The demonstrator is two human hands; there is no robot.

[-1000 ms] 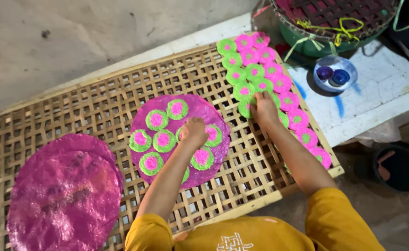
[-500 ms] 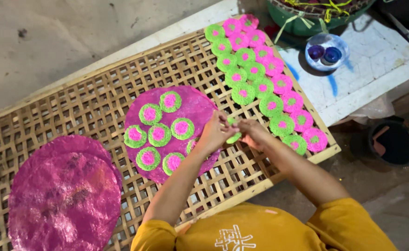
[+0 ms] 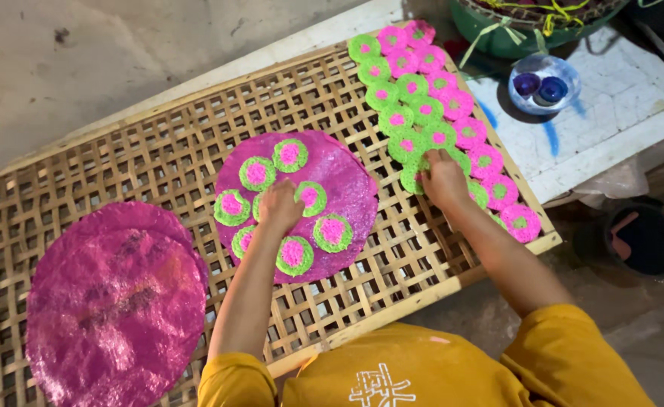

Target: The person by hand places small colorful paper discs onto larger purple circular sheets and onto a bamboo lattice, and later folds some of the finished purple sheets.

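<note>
A large round pink disc lies in the middle of a woven bamboo rack. Several small green discs with pink centres sit on it in a ring. My left hand presses down at the ring's centre, its fingers closed over a small disc that is mostly hidden. My right hand rests at the rack's right side on rows of small green and pink discs. Its fingertips are curled onto a green one.
Two overlapping large pink discs lie at the rack's left end. Right of the rack a white board holds a small clear bowl with blue pots, with a green basin behind it. A dark bucket stands on the floor.
Half a second ago both hands met at the big disc's right edge. My left hand has moved to the disc's centre, and my right hand has gone back to the rows of small discs.
</note>
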